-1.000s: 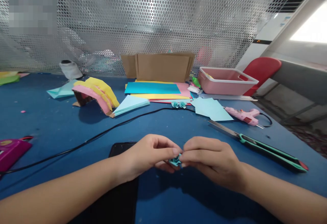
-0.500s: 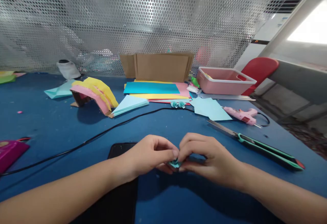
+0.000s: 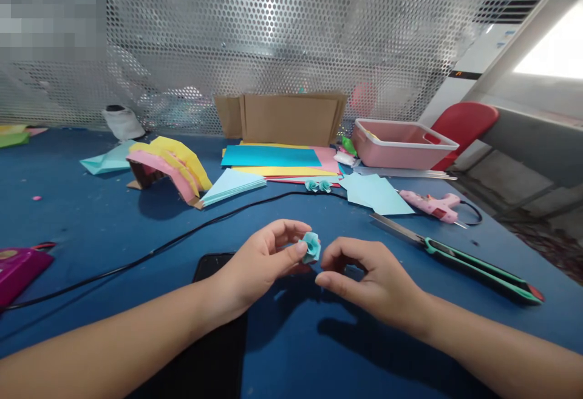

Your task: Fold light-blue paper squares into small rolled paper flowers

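Observation:
My left hand [image 3: 273, 253] pinches a small light-blue paper flower [image 3: 312, 247] between thumb and fingers, its curled opening turned up toward me. Just to the right, my right hand [image 3: 364, 277] is apart from the flower, fingers curved and thumb separated from them, with nothing between. Two similar light-blue paper flowers [image 3: 317, 186] lie farther back beside a black cable [image 3: 237, 209]. Under my left forearm lies a dark flat object [image 3: 214, 350], partly hidden.
On the right are an open-bladed utility knife [image 3: 473, 268], a pink glue gun [image 3: 430, 203] and light-blue paper sheets [image 3: 377, 192]. Farther back stand a pink basket [image 3: 401, 153] and cardboard [image 3: 291, 118]. A pink-and-yellow paper-covered arch [image 3: 166, 168] is at left, with folded blue paper [image 3: 234, 186] beside it.
My left hand has lifted the paper flower slightly and tilted it to show its opening. My right hand has let go of it and its fingers have parted.

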`<act>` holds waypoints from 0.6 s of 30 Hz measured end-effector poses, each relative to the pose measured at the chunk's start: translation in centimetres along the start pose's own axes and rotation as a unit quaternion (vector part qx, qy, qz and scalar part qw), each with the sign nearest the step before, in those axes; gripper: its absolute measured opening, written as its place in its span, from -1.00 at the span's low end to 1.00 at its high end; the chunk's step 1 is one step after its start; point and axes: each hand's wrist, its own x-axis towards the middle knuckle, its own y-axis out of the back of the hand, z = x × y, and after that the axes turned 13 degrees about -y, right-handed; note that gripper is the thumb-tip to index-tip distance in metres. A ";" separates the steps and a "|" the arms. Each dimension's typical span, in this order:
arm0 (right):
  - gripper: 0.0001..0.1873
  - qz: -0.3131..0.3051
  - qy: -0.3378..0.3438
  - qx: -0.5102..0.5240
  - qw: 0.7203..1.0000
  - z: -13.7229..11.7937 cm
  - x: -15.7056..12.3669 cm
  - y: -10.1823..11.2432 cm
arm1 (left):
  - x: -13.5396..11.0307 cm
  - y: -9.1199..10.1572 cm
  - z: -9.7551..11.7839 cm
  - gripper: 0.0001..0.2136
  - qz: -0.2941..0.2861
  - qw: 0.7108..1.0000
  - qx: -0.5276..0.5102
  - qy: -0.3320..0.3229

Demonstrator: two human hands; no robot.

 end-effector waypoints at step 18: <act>-0.85 0.048 0.015 0.016 0.999 0.2 0.0 0.1 | -0.2 -0.1 0.0 -0.72 -0.019 0.994 0.099 -0.033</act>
